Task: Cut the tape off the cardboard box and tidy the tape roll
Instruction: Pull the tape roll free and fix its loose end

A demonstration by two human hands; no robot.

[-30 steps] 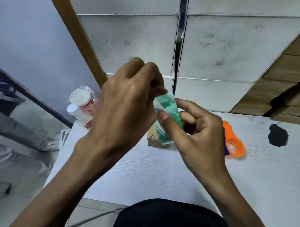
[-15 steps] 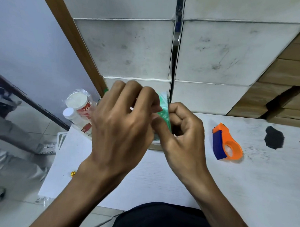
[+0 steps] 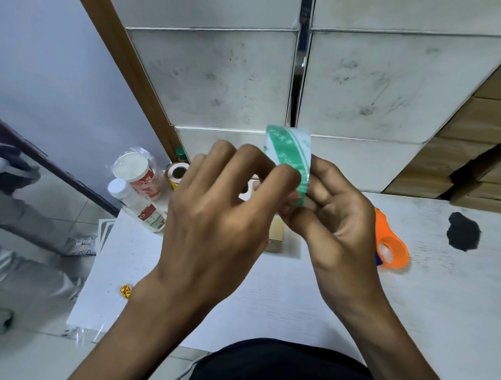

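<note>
A strip of green-and-white printed tape [image 3: 291,154] stands upright between my two hands above the white table [image 3: 240,291]. My left hand [image 3: 217,217] pinches its lower part with fingertips and thumb. My right hand [image 3: 336,218] holds the same strip from the right, fingers curled behind it. A small cardboard box [image 3: 276,236] lies on the table under my hands, mostly hidden. A tape roll [image 3: 176,171] lies at the table's far left. An orange tape cutter with a blue part [image 3: 389,240] rests to the right of my right hand.
Two white bottles with red labels [image 3: 138,191] lie in plastic wrap at the table's left rear corner. A small gold wrapper [image 3: 125,291] sits near the left edge. A black blot [image 3: 463,231] marks the table at right. White stacked boxes [image 3: 360,88] stand behind; a person's legs at left.
The tape strip has come up from between my closed hands and now sticks out above them. My hands have drawn slightly apart and lifted.
</note>
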